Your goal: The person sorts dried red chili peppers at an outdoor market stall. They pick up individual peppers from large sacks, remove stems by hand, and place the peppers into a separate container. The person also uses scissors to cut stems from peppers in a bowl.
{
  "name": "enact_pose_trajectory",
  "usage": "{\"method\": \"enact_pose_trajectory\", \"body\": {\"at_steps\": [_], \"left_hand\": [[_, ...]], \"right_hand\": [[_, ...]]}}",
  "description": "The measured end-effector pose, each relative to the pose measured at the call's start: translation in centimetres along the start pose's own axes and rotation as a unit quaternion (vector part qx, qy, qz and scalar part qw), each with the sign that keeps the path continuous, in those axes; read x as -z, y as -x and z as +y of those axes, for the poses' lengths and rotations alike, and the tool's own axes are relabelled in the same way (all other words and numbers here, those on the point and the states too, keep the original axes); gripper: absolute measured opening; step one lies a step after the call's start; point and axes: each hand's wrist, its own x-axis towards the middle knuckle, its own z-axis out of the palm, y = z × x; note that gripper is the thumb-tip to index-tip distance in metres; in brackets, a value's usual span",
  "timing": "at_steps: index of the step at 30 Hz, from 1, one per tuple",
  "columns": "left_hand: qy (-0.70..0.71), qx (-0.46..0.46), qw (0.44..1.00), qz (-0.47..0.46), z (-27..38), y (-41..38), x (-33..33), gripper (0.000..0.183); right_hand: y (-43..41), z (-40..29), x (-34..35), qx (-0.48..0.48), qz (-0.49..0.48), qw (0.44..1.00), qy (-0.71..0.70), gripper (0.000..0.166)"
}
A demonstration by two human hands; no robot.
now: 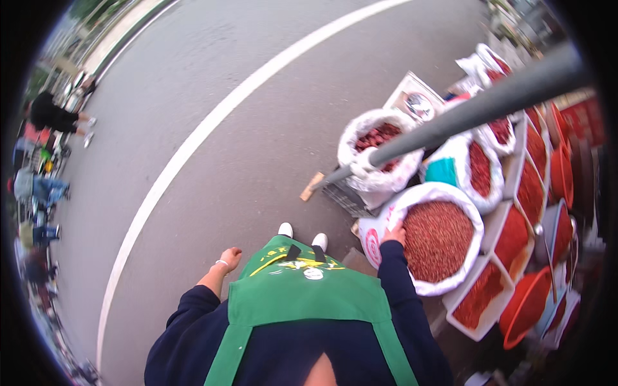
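My left hand point(231, 258), with a light band at its wrist, hangs beside the green apron point(309, 301), its fingers curled and nothing visible in them. At the near left rim of a white woven sack point(469, 207) is my right hand point(396, 234), touching the edge. Whether its fingers grip the rim is too small to tell. Small reddish-brown pieces, perhaps dried chilli or seeds point(437, 241), fill this sack. Just beyond stands another white sack point(350, 137) of dark red dried pieces point(379, 135).
A grey pole point(463, 106) slants across the sacks, its foot by a wooden block point(312, 186). Trays of red powder point(512, 236) and orange basins point(526, 306) line the right side. A white line point(203, 130) curves along the asphalt. Several people stand at far left, one in black point(50, 113).
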Motion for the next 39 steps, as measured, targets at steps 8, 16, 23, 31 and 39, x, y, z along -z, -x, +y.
{"method": "enact_pose_trajectory", "body": {"at_steps": [8,16,23,31,39], "left_hand": [[0.038,0.095,0.995,-0.007,-6.0,3.1,-2.2,0.032],[0.115,0.097,0.989,0.005,-7.4,-5.9,8.4,0.033],[0.09,0.084,0.991,0.058,-8.1,-12.8,19.9,0.029],[0.132,-0.006,0.987,0.096,1.0,-22.8,31.5,0.031],[0.01,0.065,0.993,0.096,-2.4,-30.7,34.0,0.029]], "right_hand": [[-0.7,-3.2,0.7,0.07,0.016,0.996,0.062,0.059],[-1.7,-19.1,-2.6,0.172,0.036,0.984,-0.015,0.047],[-1.3,-38.8,-6.0,0.295,-0.163,0.941,0.01,0.041],[-7.2,-42.6,-9.8,0.239,-0.311,0.92,0.01,0.036],[-18.5,-42.4,-11.4,0.13,-0.264,0.953,-0.069,0.032]]}}
